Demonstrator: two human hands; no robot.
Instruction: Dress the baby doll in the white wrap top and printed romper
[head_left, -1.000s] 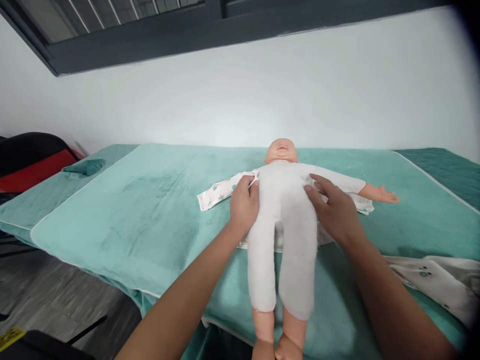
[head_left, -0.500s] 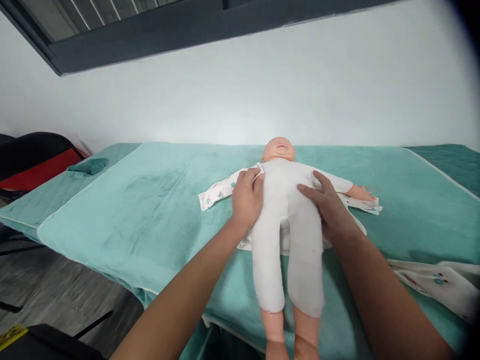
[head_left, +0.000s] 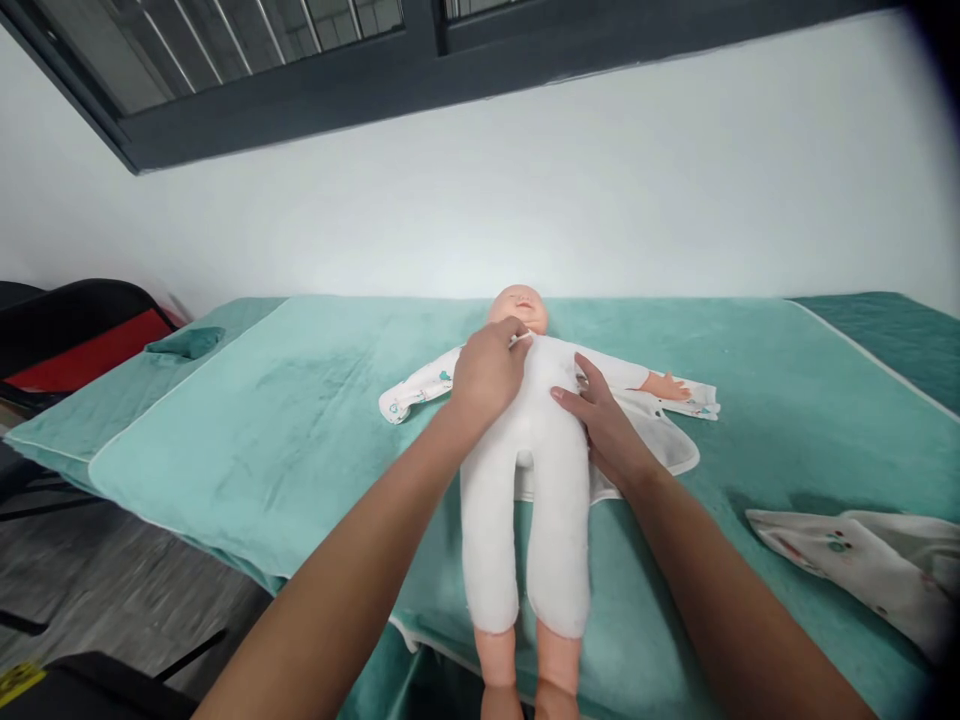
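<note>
A baby doll (head_left: 491, 520) with a white cloth body lies on its back, head away from me. Beneath it spreads a white printed baby shirt (head_left: 664, 440), its front open. One sleeve covers the doll's arm on the left; on the right the bare hand lies over the other sleeve. My left hand (head_left: 486, 372) is closed at the doll's neck and shoulder, pinching the shirt's edge. On the doll's right-hand side in view, my right hand (head_left: 609, 425) grips the torso, thumb on the front; its other fingertips are partly hidden.
A green padded cover (head_left: 300, 430) lies over the table against a white wall. Another printed garment (head_left: 862, 560) rests at the right. A black and red chair (head_left: 90, 340) stands to the left. The doll's feet reach the table's near edge.
My left hand has moved up from the doll's side to its neck with the shirt's edge. The doll and both hands appear further left in view. The doll's right-side arm lies lower over the sleeve.
</note>
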